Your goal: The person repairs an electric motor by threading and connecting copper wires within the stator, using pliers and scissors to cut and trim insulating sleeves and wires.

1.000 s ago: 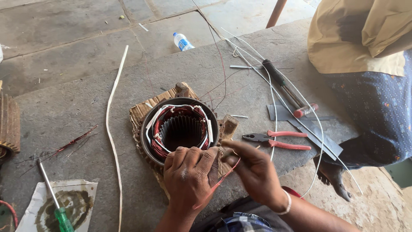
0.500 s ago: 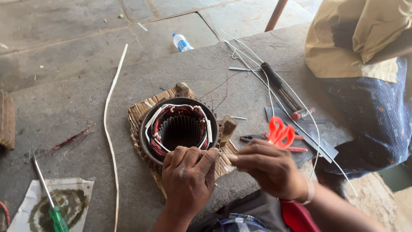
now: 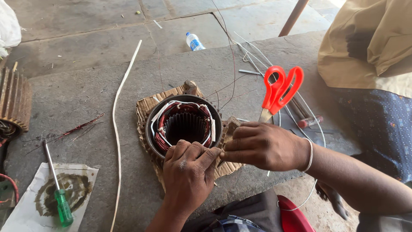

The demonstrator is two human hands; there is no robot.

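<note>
A round motor stator [image 3: 184, 124] with red copper windings and white insulation strips sits on a piece of cardboard [image 3: 148, 105] on the stone slab. My left hand [image 3: 189, 167] rests on the stator's near rim, its fingers pinched together at the winding edge. My right hand [image 3: 266, 146] grips red-handled scissors [image 3: 281, 88]. The handles stick up and away from me. The blades point down toward my left fingertips and are mostly hidden behind my fingers.
A green-handled screwdriver [image 3: 60, 202] lies on stained paper [image 3: 25, 206] at the near left. A long white strip [image 3: 120, 129], loose red wire [image 3: 73, 129], a ribbed motor part [image 3: 15, 101], a plastic bottle [image 3: 194, 41] and white wires [image 3: 257, 60] lie around. Another person [image 3: 369, 47] sits at the right.
My right hand has taken up the red scissors and brought them to the stator's near right edge. My left hand has stayed on the rim.
</note>
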